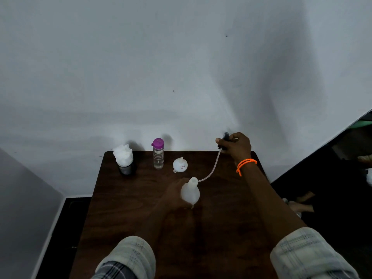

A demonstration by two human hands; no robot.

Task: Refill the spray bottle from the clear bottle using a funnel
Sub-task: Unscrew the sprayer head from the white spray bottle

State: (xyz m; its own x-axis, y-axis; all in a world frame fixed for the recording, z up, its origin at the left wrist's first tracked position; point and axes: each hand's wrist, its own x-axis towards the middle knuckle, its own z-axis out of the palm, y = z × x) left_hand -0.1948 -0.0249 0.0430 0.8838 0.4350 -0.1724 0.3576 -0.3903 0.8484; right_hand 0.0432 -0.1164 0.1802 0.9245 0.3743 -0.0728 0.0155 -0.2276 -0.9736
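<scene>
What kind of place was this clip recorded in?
Probably a plain room in a home or a small workspace, not a lab: a dark wooden table pushed against a bare white wall, holding only a cup of tissues, a clear bottle and a funnel.

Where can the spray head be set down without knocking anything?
Bare tabletop lies right of the spray bottle, under the right hand, and along the near edge. The far edge is crowded: tissue cup, clear bottle, funnel.
</scene>
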